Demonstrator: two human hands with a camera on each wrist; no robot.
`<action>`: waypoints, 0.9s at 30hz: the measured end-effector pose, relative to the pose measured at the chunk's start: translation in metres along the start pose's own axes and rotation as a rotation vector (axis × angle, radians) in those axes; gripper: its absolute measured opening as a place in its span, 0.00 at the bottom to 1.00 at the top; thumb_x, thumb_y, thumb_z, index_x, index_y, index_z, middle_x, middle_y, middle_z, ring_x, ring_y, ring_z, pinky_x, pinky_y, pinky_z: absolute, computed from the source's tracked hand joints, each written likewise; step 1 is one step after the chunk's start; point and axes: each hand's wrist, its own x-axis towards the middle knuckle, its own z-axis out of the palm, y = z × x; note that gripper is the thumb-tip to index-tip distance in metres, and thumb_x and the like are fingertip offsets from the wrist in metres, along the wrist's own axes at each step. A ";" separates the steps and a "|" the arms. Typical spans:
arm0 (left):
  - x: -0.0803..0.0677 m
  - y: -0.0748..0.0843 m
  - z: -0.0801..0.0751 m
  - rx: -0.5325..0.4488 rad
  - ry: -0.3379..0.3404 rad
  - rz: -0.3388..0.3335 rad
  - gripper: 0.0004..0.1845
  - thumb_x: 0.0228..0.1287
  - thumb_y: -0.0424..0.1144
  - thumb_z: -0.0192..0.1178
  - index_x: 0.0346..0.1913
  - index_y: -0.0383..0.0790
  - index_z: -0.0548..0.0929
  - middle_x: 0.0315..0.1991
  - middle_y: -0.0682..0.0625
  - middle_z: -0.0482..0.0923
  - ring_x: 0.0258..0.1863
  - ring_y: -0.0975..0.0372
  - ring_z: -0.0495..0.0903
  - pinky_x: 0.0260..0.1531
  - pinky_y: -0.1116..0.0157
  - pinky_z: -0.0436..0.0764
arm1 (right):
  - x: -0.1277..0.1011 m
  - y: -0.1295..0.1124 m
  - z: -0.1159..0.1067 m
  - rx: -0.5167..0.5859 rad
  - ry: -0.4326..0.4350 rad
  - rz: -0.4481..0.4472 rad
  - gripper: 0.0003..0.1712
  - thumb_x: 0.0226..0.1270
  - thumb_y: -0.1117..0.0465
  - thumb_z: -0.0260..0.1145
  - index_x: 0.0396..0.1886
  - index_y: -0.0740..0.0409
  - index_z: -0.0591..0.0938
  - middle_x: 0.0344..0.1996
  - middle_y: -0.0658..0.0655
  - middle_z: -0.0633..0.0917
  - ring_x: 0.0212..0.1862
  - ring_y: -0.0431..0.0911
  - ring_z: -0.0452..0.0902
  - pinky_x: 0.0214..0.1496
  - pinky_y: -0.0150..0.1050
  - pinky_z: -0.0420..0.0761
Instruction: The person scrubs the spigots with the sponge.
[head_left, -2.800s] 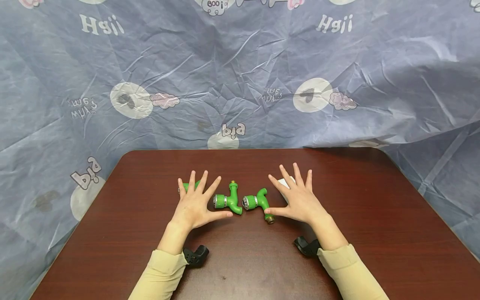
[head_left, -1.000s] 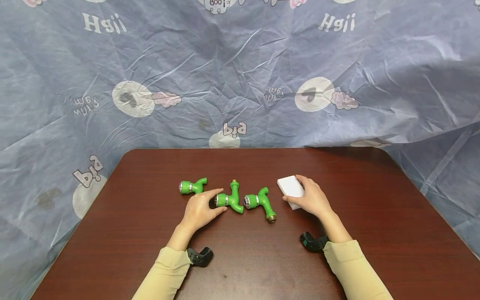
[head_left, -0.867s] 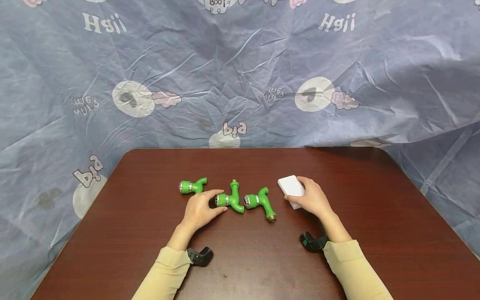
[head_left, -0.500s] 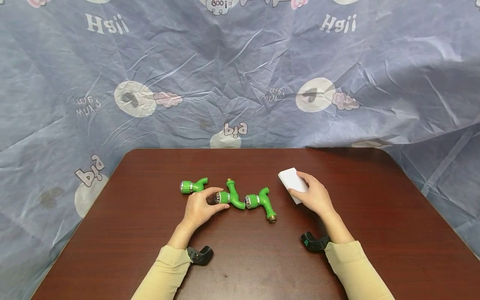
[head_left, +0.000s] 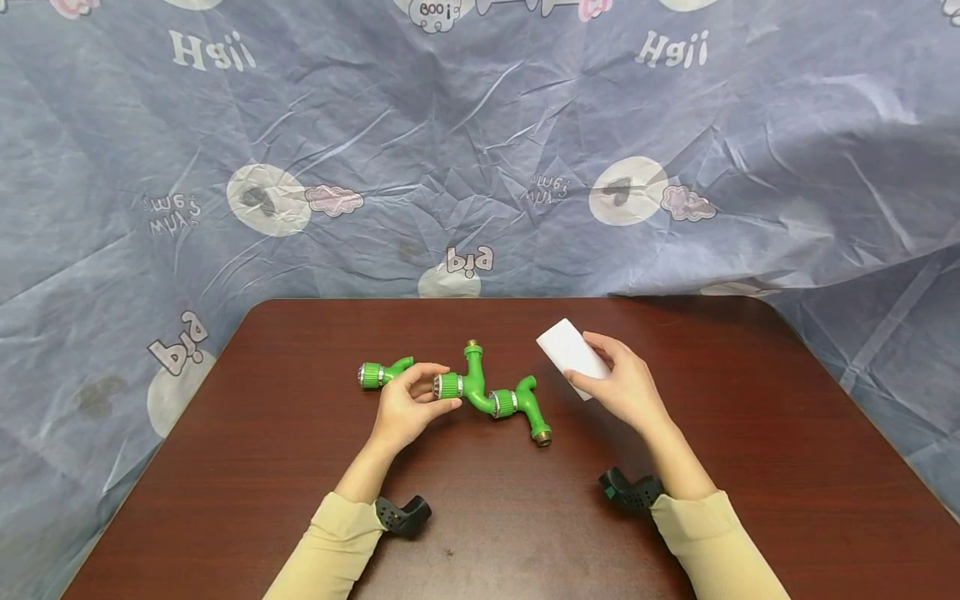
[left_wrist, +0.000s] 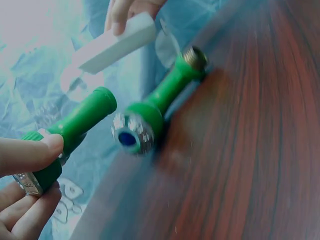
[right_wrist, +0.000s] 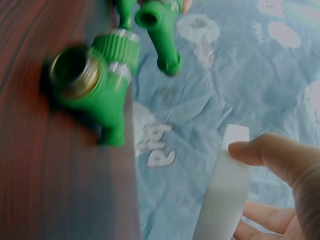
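My left hand [head_left: 405, 408] pinches the ribbed knob of a green faucet [head_left: 474, 379] between thumb and fingers, and the left wrist view shows that faucet raised off the table. My right hand [head_left: 626, 385] grips a white rectangular block [head_left: 572, 354] by its sides; it is tilted and held up above the table. A second green faucet [head_left: 529, 408], with a brass threaded end, lies on the table between the hands. Behind the left hand lies a third green faucet [head_left: 386, 372], partly hidden by the fingers.
The brown wooden table [head_left: 480, 517] reaches back to a blue-grey printed cloth [head_left: 465, 150] hanging behind it. Black wrist devices [head_left: 405, 517] sit on both forearms, below the hands.
Both hands, spread flat over the table at first, have come to hold the middle faucet and the white block. Both things have since risen off the table, the block swinging leftward and tilting.
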 end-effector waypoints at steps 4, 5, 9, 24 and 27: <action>-0.001 0.010 0.007 -0.144 -0.020 -0.081 0.28 0.40 0.20 0.71 0.51 0.30 0.78 0.45 0.37 0.79 0.37 0.61 0.82 0.35 0.68 0.82 | -0.006 -0.013 0.001 0.040 0.012 -0.089 0.36 0.51 0.59 0.74 0.61 0.60 0.73 0.53 0.59 0.78 0.46 0.52 0.75 0.44 0.46 0.76; -0.002 0.011 0.009 -0.165 -0.027 -0.090 0.29 0.41 0.19 0.71 0.52 0.30 0.77 0.46 0.37 0.78 0.37 0.62 0.82 0.34 0.68 0.82 | -0.007 -0.016 0.001 0.054 0.011 -0.117 0.36 0.50 0.60 0.74 0.61 0.59 0.73 0.53 0.58 0.78 0.45 0.51 0.76 0.43 0.45 0.76; -0.006 0.025 0.015 -0.175 -0.051 -0.054 0.29 0.40 0.19 0.71 0.52 0.28 0.78 0.44 0.36 0.80 0.34 0.64 0.82 0.34 0.68 0.82 | -0.012 -0.028 0.004 0.121 -0.014 -0.212 0.38 0.48 0.65 0.75 0.62 0.56 0.72 0.53 0.57 0.78 0.44 0.50 0.77 0.40 0.44 0.78; -0.013 0.023 0.037 -0.285 -0.060 -0.030 0.27 0.39 0.16 0.69 0.49 0.26 0.78 0.44 0.38 0.80 0.34 0.61 0.84 0.32 0.65 0.83 | -0.025 -0.053 0.013 0.082 -0.140 -0.393 0.35 0.47 0.56 0.77 0.58 0.53 0.77 0.52 0.47 0.78 0.49 0.42 0.73 0.42 0.39 0.77; -0.014 0.023 0.039 -0.311 -0.055 -0.006 0.26 0.39 0.14 0.68 0.48 0.25 0.78 0.44 0.38 0.79 0.35 0.60 0.84 0.34 0.61 0.84 | -0.027 -0.054 0.016 0.075 -0.176 -0.413 0.34 0.48 0.53 0.77 0.58 0.52 0.78 0.52 0.46 0.78 0.50 0.42 0.73 0.42 0.37 0.77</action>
